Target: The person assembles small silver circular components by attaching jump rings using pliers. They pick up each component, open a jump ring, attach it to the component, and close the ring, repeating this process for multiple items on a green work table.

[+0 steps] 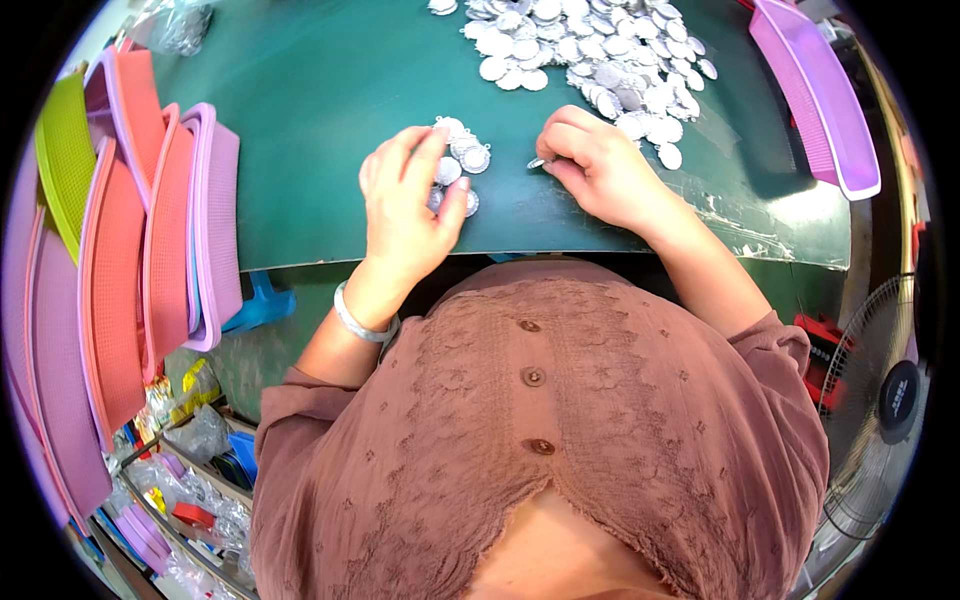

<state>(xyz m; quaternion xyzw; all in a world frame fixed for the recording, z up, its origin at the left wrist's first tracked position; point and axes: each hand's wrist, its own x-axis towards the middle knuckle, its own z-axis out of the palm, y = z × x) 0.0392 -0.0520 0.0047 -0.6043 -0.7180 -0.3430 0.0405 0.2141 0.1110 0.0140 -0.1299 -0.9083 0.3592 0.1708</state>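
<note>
On the green table mat [310,110] lies a large heap of round silver metal discs [590,50] at the far middle. My left hand [405,205] rests palm down on a small cluster of silver discs [465,155], fingers spread over them. My right hand [595,165] pinches one small silver disc [537,162] between thumb and fingertips, just right of that cluster and below the heap. A silver bracelet [360,325] circles my left wrist.
Stacked pink, coral and lime plastic trays [150,260] stand on edge along the left. A purple tray [815,95] lies at the right edge of the mat. A floor fan [880,400] stands at the lower right. Bagged items fill shelves [170,480] at the lower left.
</note>
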